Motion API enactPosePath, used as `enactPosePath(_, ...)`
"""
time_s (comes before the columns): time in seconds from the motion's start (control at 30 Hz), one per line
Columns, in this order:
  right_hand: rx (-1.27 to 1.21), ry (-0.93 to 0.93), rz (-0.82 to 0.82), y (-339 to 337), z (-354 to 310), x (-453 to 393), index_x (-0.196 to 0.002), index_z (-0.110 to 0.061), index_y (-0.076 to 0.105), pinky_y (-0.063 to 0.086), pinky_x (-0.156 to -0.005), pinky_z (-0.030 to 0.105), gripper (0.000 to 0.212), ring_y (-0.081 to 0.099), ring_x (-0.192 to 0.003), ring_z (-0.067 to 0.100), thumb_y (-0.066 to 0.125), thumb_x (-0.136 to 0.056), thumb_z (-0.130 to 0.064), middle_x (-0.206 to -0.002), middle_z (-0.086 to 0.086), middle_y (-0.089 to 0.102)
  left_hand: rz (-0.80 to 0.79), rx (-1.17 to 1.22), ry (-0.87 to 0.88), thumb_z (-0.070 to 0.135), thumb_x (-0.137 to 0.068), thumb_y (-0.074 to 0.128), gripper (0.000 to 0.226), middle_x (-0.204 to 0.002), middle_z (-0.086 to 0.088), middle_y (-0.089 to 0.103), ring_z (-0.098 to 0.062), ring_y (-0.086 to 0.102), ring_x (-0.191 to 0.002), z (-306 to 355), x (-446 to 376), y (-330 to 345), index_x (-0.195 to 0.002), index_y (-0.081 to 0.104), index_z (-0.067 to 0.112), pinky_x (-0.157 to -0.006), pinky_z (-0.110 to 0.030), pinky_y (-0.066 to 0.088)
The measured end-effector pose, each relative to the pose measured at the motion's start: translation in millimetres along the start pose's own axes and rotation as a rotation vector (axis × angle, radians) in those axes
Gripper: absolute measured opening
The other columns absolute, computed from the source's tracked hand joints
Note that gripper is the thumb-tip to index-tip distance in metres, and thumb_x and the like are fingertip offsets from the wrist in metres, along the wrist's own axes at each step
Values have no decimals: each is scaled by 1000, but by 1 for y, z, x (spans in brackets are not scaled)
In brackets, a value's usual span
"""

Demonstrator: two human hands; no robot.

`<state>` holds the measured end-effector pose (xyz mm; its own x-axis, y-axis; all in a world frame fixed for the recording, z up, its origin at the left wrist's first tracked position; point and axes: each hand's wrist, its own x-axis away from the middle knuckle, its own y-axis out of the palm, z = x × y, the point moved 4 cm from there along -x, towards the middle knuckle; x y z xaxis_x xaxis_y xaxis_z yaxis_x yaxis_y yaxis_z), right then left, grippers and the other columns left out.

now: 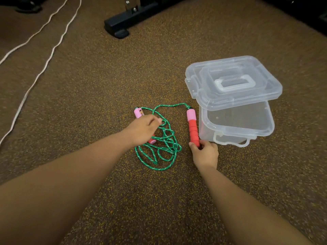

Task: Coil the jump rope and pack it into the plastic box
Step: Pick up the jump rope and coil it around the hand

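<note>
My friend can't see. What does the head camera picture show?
Two hands each touch a handle of a green jump rope lying tangled on speckled floor: the left hand covers one, the right hand pinches the other's end. A clear plastic box sits alongside, lid askew on top.

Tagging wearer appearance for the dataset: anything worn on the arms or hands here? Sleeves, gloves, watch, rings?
Nothing worn that shows. Both forearms are bare all the way to the frame edge, with no sleeve cuffs in view. The left hand and right hand are ungloved, with no watch, band or bracelet at either wrist. No rings visible, though most fingers are curled away from the camera, so that is not certain.
</note>
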<state>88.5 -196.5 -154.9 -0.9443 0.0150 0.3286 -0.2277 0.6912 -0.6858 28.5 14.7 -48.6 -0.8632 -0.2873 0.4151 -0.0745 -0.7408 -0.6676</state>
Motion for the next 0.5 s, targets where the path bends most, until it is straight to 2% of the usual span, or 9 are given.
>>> enactPosePath(0.07,13,7,-12,-2,-2,1,-120,-12,64,42,-99,38,46,53,-111,34,66,-84,-41,-120,15,52,-24,16,-27,45,-98,34,42,-109,-10,64,-15,57,-80,-6,1,-1,-113,59,15,-73,-29,44)
enactPosePath(0.13,15,18,-32,-5,-2,4,-120,-13,64,44,-97,37,46,55,-108,33,66,-83,-39,-119,15,53,-48,97,-65,47,-98,32,41,-114,-6,63,-19,61,-101,-12,-1,-1,-111,60,20,-94,-36,45)
enactPosePath(0.17,12,27,-50,-4,-2,6,-121,-13,64,45,-95,36,46,57,-105,32,66,-83,-40,-118,14,55,-55,162,-92,46,-98,31,40,-116,-6,62,-18,60,-105,-14,-2,-2,-111,59,21,-99,-38,43)
enactPosePath(0.23,-32,68,-102,-3,-2,11,-121,-13,63,49,-89,36,46,61,-96,27,65,-84,-40,-113,12,63,-74,288,-173,44,-100,29,44,-119,-9,62,-15,59,-99,-17,-3,-3,-116,59,15,-95,-33,42)
enactPosePath(0.3,-192,141,-204,0,-5,20,-122,-11,61,47,-81,32,42,59,-87,20,63,-87,-34,-103,7,66,-105,385,-260,43,-100,27,47,-124,-13,60,-20,57,-102,-19,-1,-4,-118,58,12,-97,-35,42)
enactPosePath(0.4,-510,252,-447,9,-14,38,-124,-8,56,42,-65,26,36,49,-72,11,60,-91,-24,-85,0,58,-107,513,-341,39,-102,26,49,-131,-17,57,-28,55,-112,-22,4,-10,-124,55,7,-104,-39,39)
enactPosePath(0.5,-676,234,-615,12,-27,51,-118,-8,60,40,-57,19,30,49,-65,6,61,-91,-20,-79,-3,58,-104,610,-381,39,-102,26,51,-136,-20,53,-33,51,-124,-23,7,-16,-130,52,4,-109,-42,36)
